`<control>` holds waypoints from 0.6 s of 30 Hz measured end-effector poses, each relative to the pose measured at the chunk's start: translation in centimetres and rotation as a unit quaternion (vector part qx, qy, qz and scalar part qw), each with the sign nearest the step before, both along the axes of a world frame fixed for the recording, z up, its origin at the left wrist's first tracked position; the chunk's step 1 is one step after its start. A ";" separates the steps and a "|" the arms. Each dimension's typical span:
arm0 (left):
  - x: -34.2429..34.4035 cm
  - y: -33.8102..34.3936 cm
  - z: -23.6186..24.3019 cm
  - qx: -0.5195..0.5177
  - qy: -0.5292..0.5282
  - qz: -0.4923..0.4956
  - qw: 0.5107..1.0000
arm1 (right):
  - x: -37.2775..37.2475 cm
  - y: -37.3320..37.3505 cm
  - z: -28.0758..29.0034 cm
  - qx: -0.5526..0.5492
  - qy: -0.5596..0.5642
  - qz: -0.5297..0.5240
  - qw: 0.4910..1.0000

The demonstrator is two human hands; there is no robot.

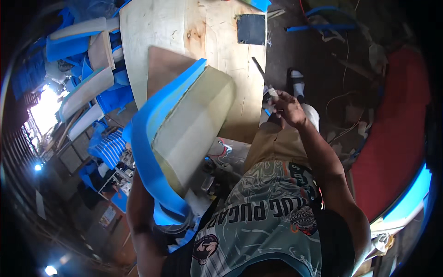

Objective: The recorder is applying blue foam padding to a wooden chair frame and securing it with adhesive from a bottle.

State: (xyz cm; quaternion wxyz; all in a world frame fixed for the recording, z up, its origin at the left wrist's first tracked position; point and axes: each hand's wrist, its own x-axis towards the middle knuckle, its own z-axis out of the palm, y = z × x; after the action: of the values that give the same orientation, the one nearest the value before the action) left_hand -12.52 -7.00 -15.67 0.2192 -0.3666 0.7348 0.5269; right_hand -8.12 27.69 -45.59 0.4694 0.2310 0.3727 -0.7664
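Note:
A curved foam cushion piece [194,124] with a pale yellow-grey face and a broad blue foam edge [146,143] lies tilted over the near left of the plywood work table [162,23], partly on a brown board [167,64]. My left forearm rises to it from below; that hand is hidden behind it. Right of the table's near part, my right hand [288,108] is closed around the pale, wrapped handle of a long dark blade [260,69], which points up and left. A dark square [250,28] lies at the table's far right.
Stacked blue-and-cream foam pieces [80,97] fill the left side, with striped fabric [107,144] and a cluttered metal stand [117,182] below. A long red padded piece [387,129] lines the right. Cords and scraps [344,106] lie on the dark floor beside my foot.

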 end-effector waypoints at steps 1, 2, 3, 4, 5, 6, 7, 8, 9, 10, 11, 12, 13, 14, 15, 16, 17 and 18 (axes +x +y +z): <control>-0.9 0.4 -0.7 0.002 -0.016 -0.014 1.000 | 0.7 -0.3 1.1 -0.002 -0.018 -0.005 1.000; -1.7 0.9 -1.4 0.004 -0.032 -0.028 0.999 | 1.3 -1.1 1.0 -0.014 -0.035 0.005 0.999; -2.7 1.3 -2.0 0.005 -0.050 -0.043 0.998 | 2.0 -1.9 1.3 -0.028 -0.054 0.014 0.998; -3.6 1.8 -2.8 0.007 -0.062 -0.055 0.997 | 2.3 -3.0 1.5 -0.017 -0.046 0.020 0.999; -4.4 2.4 -3.7 0.009 -0.073 -0.066 0.995 | 2.0 -3.7 2.1 -0.007 -0.070 0.037 0.997; -5.2 2.8 -4.5 0.011 -0.085 -0.078 0.993 | 1.6 -4.5 2.2 -0.015 -0.086 0.027 0.996; -6.3 3.1 -5.1 0.012 -0.096 -0.094 0.991 | 1.2 -5.4 2.1 -0.025 -0.102 0.013 0.994; -7.3 3.3 -5.6 0.014 -0.107 -0.109 0.988 | 1.0 -6.3 1.8 -0.020 -0.108 0.017 0.994; -7.9 3.6 -6.3 0.018 -0.118 -0.121 0.985 | 1.4 -7.1 1.5 -0.034 -0.123 -0.007 0.992; -8.3 3.8 -7.0 0.023 -0.129 -0.133 0.982 | 1.6 -7.8 1.4 -0.046 -0.136 -0.030 0.989; -8.7 4.1 -7.6 0.029 -0.140 -0.143 0.979 | 1.8 -8.2 1.4 -0.059 -0.143 -0.033 0.987; -9.0 4.2 -8.3 0.035 -0.148 -0.151 0.977 | 1.7 -8.7 1.5 -0.065 -0.142 -0.049 0.987; -9.1 4.4 -8.9 0.041 -0.156 -0.159 0.974 | 1.6 -9.2 1.5 -0.069 -0.139 -0.063 0.986; -9.2 4.5 -9.5 0.049 -0.164 -0.166 0.971 | 1.6 -9.6 1.3 -0.095 -0.151 -0.087 0.980; -9.4 4.5 -10.1 0.055 -0.171 -0.174 0.968 | 1.5 -10.1 1.1 -0.093 -0.154 -0.094 0.979; -9.5 4.5 -10.7 0.061 -0.178 -0.182 0.965 | 1.5 -10.6 0.9 -0.127 -0.163 -0.113 0.972; -9.6 4.4 -11.2 0.068 -0.184 -0.190 0.962 | 1.4 -11.0 0.7 -0.160 -0.172 -0.132 0.963; -9.5 4.4 -11.8 0.074 -0.190 -0.195 0.959 | 1.0 -11.4 0.7 -0.179 -0.173 -0.134 0.959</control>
State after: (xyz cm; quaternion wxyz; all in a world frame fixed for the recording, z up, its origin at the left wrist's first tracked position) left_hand -22.06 -2.61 -27.42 0.4799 -0.2926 0.6958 0.4471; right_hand -7.08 16.29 -44.93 0.4535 0.3198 0.1086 -0.8248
